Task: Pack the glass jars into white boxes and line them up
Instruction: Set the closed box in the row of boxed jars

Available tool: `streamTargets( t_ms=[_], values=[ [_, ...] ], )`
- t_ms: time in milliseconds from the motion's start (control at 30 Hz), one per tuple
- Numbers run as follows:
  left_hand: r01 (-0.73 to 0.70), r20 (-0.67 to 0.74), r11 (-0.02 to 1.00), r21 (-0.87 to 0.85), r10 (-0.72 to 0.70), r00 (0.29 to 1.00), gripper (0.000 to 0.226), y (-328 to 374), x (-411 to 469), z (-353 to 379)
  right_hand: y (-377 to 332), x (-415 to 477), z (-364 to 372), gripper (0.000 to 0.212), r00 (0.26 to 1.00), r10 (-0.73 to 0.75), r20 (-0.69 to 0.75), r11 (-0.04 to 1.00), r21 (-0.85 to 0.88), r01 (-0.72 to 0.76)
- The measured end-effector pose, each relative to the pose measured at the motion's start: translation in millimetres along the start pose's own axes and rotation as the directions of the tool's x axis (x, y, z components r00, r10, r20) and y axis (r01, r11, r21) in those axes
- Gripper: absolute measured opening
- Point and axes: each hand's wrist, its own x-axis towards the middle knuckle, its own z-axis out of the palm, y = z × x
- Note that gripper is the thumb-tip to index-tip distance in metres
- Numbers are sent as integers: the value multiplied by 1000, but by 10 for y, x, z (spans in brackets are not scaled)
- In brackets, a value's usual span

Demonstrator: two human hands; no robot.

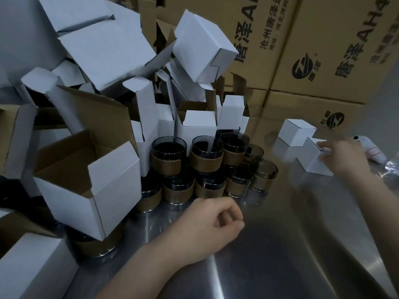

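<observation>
A steel table (269, 244) is seen from above, with two bare forearms reaching in from the bottom edge. The left hand (216, 221) is held low over the middle of the table, its fingers curled in toward the palm and the thumb laid against them; nothing is held in it. The right hand (343, 156), blurred, is stretched out to the far right, and its fingers (322, 146) are laid fairly straight on the top of a closed white box (313, 164) standing on the table. A second closed white box (296, 131) is set just behind it, the two nearly touching. The glass jars (168, 156), dark glass wrapped in brown bands, are gathered in the middle of the table just beyond the left hand, stacked in two layers and standing upright. To their left and behind them a loose heap of open white boxes (90, 180) is piled up, flaps raised, some tilted. Large brown cartons (323, 50) printed with black characters are stacked along the back. A small white object (371, 147), too blurred to be named, is seen at the right edge beside the right hand.
</observation>
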Motion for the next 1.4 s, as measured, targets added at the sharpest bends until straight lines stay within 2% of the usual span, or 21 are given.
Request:
streamTargets(
  t_ms=[100,300,567,800,867,967,1067,1133,1200,1300,1333,1400],
  values=[
    [13,16,1000,5,-13,1000,3,-28,9,13,-32,151,81,38,1000,14,9,1000,-12,-14],
    [3,19,1000,26,-3,1000,7,-51,19,19,-105,341,220,46,989,94,114,991,-103,-83],
    [3,20,998,58,-4,1000,17,-77,37,37,-106,423,273,52,989,56,134,991,-130,-39],
    [-16,5,999,42,16,1000,11,-96,51,35,-98,389,216,75,968,57,245,998,9,-61],
    [-16,6,999,39,16,1000,11,-104,51,42,-192,294,149,72,985,67,157,994,71,-79],
    [-14,-2,999,43,14,1000,10,-120,61,46,-521,81,-50,60,991,2,-137,946,321,42],
    [-16,1,999,38,16,1000,8,-136,70,41,-1048,-203,-426,45,927,-73,-368,788,549,279],
    [-22,3,999,38,22,1000,9,-141,69,36,-1446,-442,-721,38,872,-133,-471,658,616,433],
    [-17,10,999,35,16,1000,9,-145,68,30,-1823,-677,-992,35,794,-218,-568,538,609,583],
    [-11,25,1000,27,10,1000,7,-154,68,14,-2270,-874,-1291,37,703,-297,-646,461,548,698],
    [-11,29,1000,22,10,1000,6,-156,68,10,-2388,-880,-1365,39,708,-303,-638,465,549,694],
    [-8,31,1000,17,8,999,5,-156,67,3,-2578,-815,-1480,48,785,-282,-552,511,606,609]
  ],
)
